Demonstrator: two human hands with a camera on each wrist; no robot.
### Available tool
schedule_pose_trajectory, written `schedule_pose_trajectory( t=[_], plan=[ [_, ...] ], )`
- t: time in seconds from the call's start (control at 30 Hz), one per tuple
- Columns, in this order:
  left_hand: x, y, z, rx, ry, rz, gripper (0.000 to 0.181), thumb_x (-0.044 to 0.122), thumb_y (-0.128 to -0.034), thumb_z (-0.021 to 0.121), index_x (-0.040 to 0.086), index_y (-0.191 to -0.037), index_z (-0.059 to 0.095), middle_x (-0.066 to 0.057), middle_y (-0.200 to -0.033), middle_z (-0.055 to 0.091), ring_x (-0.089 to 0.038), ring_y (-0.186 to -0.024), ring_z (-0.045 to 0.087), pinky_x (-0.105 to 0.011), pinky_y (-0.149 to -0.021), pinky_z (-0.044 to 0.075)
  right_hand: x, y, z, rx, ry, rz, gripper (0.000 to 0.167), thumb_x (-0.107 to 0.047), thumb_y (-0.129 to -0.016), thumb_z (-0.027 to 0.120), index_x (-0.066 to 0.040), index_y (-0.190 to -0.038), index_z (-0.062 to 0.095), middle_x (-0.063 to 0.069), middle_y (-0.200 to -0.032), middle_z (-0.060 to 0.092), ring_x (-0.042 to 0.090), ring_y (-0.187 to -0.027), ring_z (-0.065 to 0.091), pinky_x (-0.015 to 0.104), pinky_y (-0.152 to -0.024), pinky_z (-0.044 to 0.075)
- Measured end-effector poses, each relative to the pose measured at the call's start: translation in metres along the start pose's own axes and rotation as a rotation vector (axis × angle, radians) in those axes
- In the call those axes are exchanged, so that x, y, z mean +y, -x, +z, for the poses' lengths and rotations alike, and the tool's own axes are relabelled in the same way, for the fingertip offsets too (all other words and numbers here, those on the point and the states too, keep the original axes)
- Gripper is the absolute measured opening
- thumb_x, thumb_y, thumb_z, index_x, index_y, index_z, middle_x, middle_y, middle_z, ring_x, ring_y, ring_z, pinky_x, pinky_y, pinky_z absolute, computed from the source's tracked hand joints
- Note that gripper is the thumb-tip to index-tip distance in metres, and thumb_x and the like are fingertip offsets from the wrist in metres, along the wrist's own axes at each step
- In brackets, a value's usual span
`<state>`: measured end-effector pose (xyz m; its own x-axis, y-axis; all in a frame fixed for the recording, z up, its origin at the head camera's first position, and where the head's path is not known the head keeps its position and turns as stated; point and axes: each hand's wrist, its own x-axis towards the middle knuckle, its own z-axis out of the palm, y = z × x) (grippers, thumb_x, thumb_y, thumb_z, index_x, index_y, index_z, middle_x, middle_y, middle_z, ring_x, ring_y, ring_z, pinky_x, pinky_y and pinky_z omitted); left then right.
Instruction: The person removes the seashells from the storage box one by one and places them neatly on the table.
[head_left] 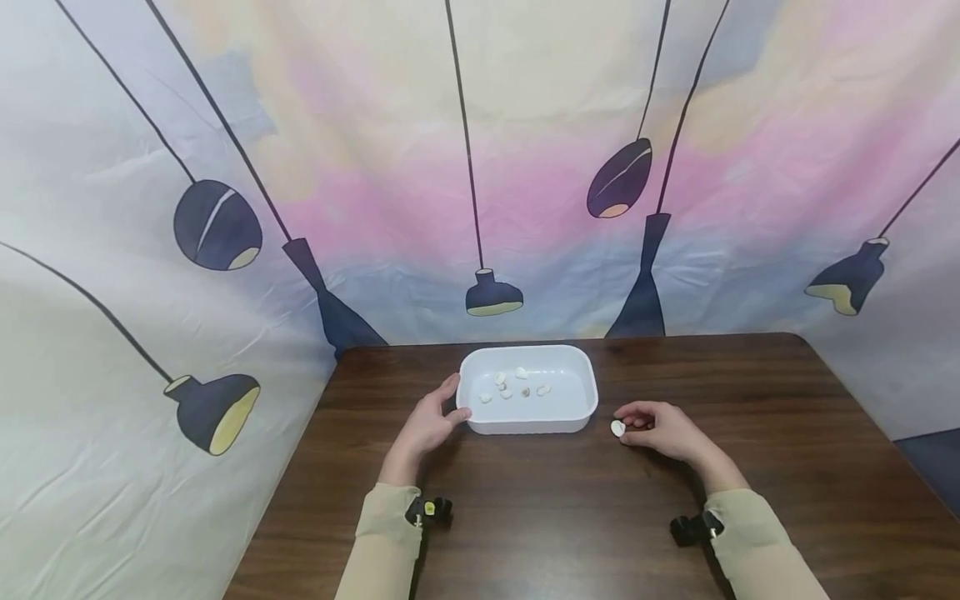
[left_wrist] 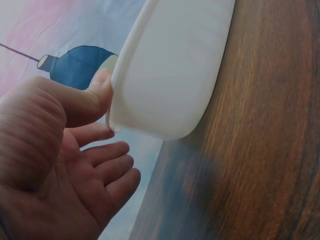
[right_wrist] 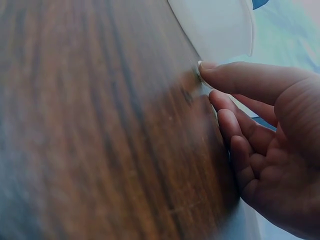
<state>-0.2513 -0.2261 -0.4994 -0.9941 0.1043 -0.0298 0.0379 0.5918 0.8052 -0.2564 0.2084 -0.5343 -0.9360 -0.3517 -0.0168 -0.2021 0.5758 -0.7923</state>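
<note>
A white rectangular tray stands near the table's far edge, with several small whitish shell-like pieces scattered over its floor. At its left end, my left hand grips the rim. The left wrist view has the thumb against the tray wall, while the other fingers of that left hand lie loosely bent below. To the right of the tray, my right hand pinches a small round white shell-like piece between thumb and fingers, close to the tabletop. In the right wrist view, the thumb mostly hides this piece.
The dark wooden table extends in front of and on both sides of the tray. Behind it hangs a cloth backdrop printed with lamps. Each wrist carries a small black camera mount.
</note>
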Motion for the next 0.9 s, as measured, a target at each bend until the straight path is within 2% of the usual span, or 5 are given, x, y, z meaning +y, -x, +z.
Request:
schedule_pose_trajectory(
  t=[0.2,0.43,0.53,0.77,0.9],
  plan=[
    [0.002,-0.001,-0.001,0.009,-0.001,0.011,0.073,0.016,-0.1018,0.073,0.003,-0.165,0.038,-0.011,-0.173,0.033,-0.032,-0.16,0.029,-0.054,-0.129,0.024,-0.001,-0.002,-0.003,0.0,-0.012,-0.013,0.038,-0.016,-0.087,0.089,-0.003,-0.12,0.076,0.001,-0.1,0.073,0.019,-0.094,0.065,0.028,-0.08,0.055],
    [0.003,0.0,-0.002,0.011,0.004,0.015,0.073,0.015,-0.1016,0.073,0.001,-0.164,0.038,-0.012,-0.172,0.033,-0.032,-0.16,0.029,-0.054,-0.129,0.024,-0.003,0.0,-0.017,-0.055,-0.072,-0.017,0.049,-0.018,-0.09,0.087,0.003,-0.13,0.069,0.006,-0.109,0.074,0.023,-0.101,0.068,0.027,-0.084,0.057],
    [0.003,-0.001,-0.001,0.008,0.006,0.014,0.073,0.015,-0.1016,0.073,0.003,-0.165,0.038,-0.011,-0.172,0.033,-0.032,-0.16,0.029,-0.055,-0.129,0.024,-0.009,0.001,-0.022,-0.029,-0.078,-0.019,0.048,-0.018,-0.093,0.085,0.003,-0.133,0.068,0.01,-0.113,0.074,0.023,-0.103,0.069,0.028,-0.084,0.058],
    [0.001,0.002,0.001,0.004,0.003,-0.007,0.073,0.016,-0.1016,0.073,0.003,-0.165,0.039,-0.011,-0.172,0.034,-0.033,-0.16,0.029,-0.056,-0.129,0.024,-0.045,-0.018,-0.012,0.119,-0.128,-0.113,0.038,-0.018,-0.099,0.079,0.001,-0.131,0.072,0.013,-0.115,0.077,0.024,-0.105,0.073,0.026,-0.085,0.059],
    [0.002,0.003,0.0,0.007,0.01,0.001,0.072,0.015,-0.1019,0.072,0.002,-0.164,0.039,-0.012,-0.172,0.034,-0.033,-0.16,0.029,-0.055,-0.129,0.024,-0.078,-0.039,0.008,0.14,-0.159,-0.162,0.031,-0.013,-0.099,0.078,0.0,-0.127,0.074,0.012,-0.113,0.078,0.025,-0.102,0.073,0.029,-0.085,0.059]
  ],
)
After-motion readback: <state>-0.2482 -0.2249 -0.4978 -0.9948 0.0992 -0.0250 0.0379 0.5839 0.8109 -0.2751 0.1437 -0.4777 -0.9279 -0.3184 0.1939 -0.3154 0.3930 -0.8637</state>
